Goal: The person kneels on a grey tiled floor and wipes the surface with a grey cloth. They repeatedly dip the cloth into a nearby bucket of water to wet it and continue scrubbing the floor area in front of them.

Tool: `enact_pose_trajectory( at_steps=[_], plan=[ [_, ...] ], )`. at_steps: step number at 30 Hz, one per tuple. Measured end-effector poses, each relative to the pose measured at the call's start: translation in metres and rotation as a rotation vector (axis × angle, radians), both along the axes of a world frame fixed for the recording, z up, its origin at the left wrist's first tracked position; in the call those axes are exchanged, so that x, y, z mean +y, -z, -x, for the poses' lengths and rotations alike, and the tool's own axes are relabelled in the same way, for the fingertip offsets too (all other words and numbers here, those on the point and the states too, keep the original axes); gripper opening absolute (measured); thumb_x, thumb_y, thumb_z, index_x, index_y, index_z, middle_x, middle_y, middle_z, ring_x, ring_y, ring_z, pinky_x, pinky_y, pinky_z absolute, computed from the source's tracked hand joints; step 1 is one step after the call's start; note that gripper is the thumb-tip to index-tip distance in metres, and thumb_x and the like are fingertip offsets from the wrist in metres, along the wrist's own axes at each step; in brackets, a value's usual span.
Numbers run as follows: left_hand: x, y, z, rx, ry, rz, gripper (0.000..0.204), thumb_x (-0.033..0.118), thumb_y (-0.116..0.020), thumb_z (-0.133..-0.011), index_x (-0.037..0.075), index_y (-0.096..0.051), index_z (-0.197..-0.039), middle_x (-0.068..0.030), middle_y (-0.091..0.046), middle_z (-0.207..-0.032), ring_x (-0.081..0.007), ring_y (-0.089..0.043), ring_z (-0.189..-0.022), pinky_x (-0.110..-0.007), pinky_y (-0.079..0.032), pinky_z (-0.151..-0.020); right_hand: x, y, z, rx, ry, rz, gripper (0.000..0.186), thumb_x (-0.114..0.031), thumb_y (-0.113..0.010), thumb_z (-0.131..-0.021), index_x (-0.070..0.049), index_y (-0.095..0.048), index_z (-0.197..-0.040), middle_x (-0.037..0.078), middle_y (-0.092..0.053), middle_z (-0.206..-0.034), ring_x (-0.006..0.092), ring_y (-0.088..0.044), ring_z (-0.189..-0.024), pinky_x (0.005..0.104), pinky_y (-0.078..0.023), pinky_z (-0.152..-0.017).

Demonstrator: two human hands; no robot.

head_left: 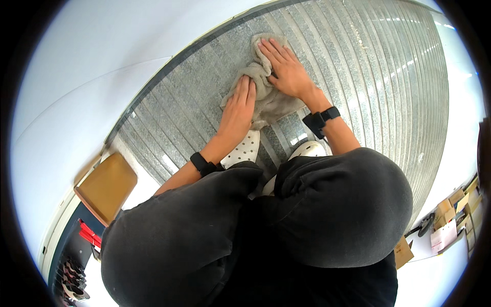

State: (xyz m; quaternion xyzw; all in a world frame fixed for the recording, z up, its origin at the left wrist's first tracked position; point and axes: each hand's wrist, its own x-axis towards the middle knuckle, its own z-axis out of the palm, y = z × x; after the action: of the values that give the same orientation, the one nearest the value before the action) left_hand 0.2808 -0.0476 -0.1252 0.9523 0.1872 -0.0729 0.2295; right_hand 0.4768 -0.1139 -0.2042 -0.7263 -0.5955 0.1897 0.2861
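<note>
A grey-beige cloth [276,105] lies bunched and folded on the grey speckled floor, which is ribbed with pale strips [337,61]. My right hand [289,69] presses flat on its far part, fingers stretched out and a little apart. Nearer and to the left, my left hand [239,110] rests on the bunched part with fingers extended close together; its thumb is hidden. Both palms face down. A black band [203,164] circles my left wrist, and a black watch [319,121] is on my right.
My white perforated shoes [244,151] stand just behind the cloth, between my dark-trousered knees. A white wall [102,56] borders the floor at left. A brown tray-like panel [107,187], red items [89,234] and several shoes [74,279] are lower left. Cardboard boxes [447,210] sit at right.
</note>
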Motion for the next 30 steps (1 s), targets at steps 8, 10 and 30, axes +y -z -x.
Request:
enact_pose_trajectory(
  at_steps=[8,10,30],
  plan=[
    [-0.004,-0.003,-0.014,0.082,0.065,-0.011,0.072,-0.009,-0.060,-0.072,-0.010,-0.035,-0.139,-0.0312,-0.030,-0.150,-0.0419,-0.029,-0.142,-0.045,-0.036,-0.107,-0.025,-0.001,0.027,-0.134,0.121,0.053,0.064,-0.009,-0.060,-0.082,-0.006,-0.042,-0.144,0.007,-0.039,-0.153,0.0257,-0.038,-0.139,0.0390,-0.037,-0.111],
    [-0.005,0.003,-0.014,0.084,0.106,0.000,0.070,-0.010,-0.059,-0.072,-0.010,-0.037,-0.138,-0.0310,-0.030,-0.150,-0.0414,-0.029,-0.143,-0.046,-0.035,-0.108,-0.039,-0.002,0.033,-0.130,0.163,0.044,0.061,-0.006,-0.059,-0.081,-0.004,-0.045,-0.140,0.010,-0.045,-0.147,0.0275,-0.045,-0.132,0.0394,-0.042,-0.106],
    [-0.012,0.011,-0.018,-0.087,0.214,0.207,0.051,0.000,-0.055,-0.086,-0.003,-0.047,-0.137,-0.0243,-0.037,-0.149,-0.0390,-0.034,-0.140,-0.044,-0.038,-0.107,-0.090,-0.033,0.052,0.167,0.610,0.116,0.055,0.018,-0.052,-0.064,0.006,-0.050,-0.118,0.023,-0.052,-0.108,0.0421,-0.049,-0.105,0.0465,-0.043,-0.093]
  ],
)
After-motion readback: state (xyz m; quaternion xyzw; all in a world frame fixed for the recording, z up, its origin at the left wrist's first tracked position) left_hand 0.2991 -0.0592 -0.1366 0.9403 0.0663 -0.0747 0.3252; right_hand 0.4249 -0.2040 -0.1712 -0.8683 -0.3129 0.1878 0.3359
